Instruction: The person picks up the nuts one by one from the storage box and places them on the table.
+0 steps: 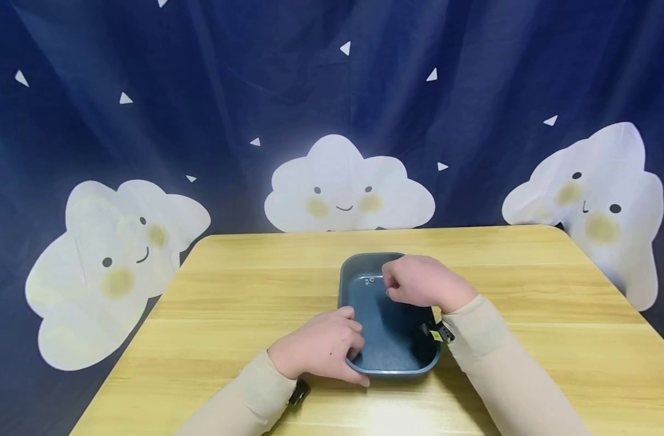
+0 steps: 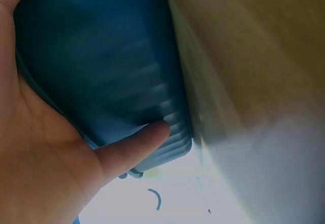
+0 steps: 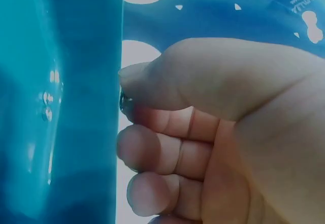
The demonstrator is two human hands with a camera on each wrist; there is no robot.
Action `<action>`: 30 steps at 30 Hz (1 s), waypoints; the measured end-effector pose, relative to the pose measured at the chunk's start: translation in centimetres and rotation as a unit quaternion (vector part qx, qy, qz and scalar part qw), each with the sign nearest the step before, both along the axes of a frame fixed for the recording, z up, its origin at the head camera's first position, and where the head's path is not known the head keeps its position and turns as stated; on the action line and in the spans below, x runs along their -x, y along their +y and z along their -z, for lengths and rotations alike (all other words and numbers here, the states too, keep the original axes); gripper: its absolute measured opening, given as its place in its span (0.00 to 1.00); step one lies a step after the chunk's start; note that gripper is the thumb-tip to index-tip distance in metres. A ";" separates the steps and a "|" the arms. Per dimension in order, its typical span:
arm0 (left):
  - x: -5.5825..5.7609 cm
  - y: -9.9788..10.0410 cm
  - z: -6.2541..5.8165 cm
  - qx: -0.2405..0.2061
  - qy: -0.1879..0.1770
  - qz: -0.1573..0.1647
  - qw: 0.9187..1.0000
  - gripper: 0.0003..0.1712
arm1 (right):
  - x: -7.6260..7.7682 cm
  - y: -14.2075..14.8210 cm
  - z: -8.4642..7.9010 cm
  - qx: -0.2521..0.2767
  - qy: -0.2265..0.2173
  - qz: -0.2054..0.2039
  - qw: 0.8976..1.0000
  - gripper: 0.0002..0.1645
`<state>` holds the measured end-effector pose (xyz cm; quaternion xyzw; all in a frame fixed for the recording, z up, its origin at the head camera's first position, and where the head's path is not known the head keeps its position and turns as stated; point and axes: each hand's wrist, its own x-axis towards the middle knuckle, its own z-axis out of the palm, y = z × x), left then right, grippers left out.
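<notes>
A deep blue-grey tray (image 1: 389,339) with rounded corners sits on the wooden table. My left hand (image 1: 326,345) grips its near left corner, fingers over the rim and thumb (image 2: 134,148) along the ribbed outer wall. Over the tray's far right part, my right hand (image 1: 424,281) has its fingers curled. Between thumb and forefinger it pinches a small shiny piece (image 3: 124,102), mostly covered by the fingertips; its exact kind cannot be told. A few similar small shiny pieces (image 1: 369,280) lie on the tray floor near the far end.
The light wooden table (image 1: 245,290) extends around the tray on all sides. Behind it hangs a dark blue curtain (image 1: 228,91) printed with white smiling clouds and small triangles. Small black devices are strapped at both wrists.
</notes>
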<state>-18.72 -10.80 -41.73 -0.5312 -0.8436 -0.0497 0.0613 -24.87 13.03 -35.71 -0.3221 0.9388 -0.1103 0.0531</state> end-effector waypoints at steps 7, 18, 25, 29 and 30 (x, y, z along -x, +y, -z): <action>-0.2 -0.5 0.3 0.002 -0.009 -0.017 1.000 0.33 | 0.3 0.2 -0.5 0.012 0.008 0.012 1.000 0.09; -0.2 -0.1 0.2 0.001 0.000 -0.011 1.000 0.32 | 1.1 1.8 -0.5 0.024 0.006 0.035 0.999 0.08; -0.2 0.0 0.0 0.001 0.001 -0.007 1.000 0.32 | 1.8 3.2 -0.2 0.034 -0.015 0.063 0.997 0.07; -0.2 0.1 0.0 0.001 0.002 -0.006 1.000 0.32 | 2.2 3.9 -0.1 0.043 -0.023 0.073 0.996 0.05; -0.2 0.1 0.0 0.001 0.002 -0.006 1.000 0.32 | 2.3 4.1 -0.1 0.044 -0.023 0.075 0.996 0.05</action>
